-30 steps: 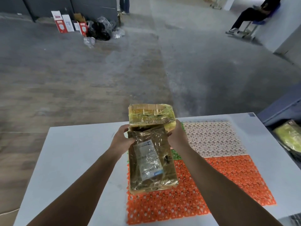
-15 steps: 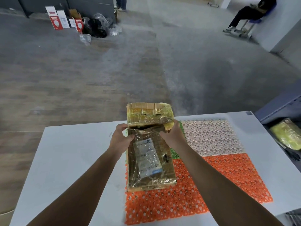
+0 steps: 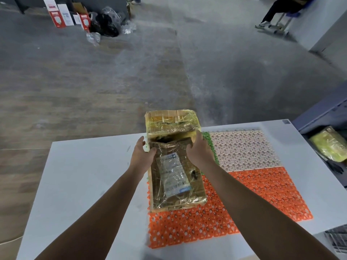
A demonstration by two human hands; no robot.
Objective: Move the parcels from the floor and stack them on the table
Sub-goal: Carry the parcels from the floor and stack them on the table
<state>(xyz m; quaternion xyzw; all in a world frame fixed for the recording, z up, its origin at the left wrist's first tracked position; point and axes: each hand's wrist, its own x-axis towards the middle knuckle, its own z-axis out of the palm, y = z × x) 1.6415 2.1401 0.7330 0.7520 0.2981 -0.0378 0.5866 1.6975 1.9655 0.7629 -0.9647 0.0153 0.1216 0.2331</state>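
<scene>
a bare concrete floor (image 3: 131, 81) runs back to a far wall where cartons and plastic bags (image 3: 84, 19) are heaped, and a seated person (image 3: 279, 12) waits at the top right. nearer to us stands a white worktop (image 3: 84, 175) laid with an orange mat (image 3: 262, 194), a pale mat (image 3: 244, 147) and a sliver of green mat (image 3: 207, 139). at its centre we see two parcels. a taller yellow-taped parcel (image 3: 170, 121) sits at the far edge, and a flat brown parcel (image 3: 176, 181) with a printed label lies lengthwise on the orange mat, its far end touching the yellow one. the left grip (image 3: 140, 156) holds the brown parcel's far left corner, thumb on top. the right grip (image 3: 199, 152) is curled over its far right edge. we cannot tell whether that far end is fully down or a little raised. we judge the task partly done: two parcels have reached the worktop, and the brown one appears to be in the act of being placed or squared against its neighbour, not yet released. the two sit end to end rather than one atop the other, so stacking remains. a yellow-green parcel (image 3: 328, 145) lies off the worktop to the right in a dark blue container (image 3: 319, 113), and we cannot say whether it belongs to the job.
</scene>
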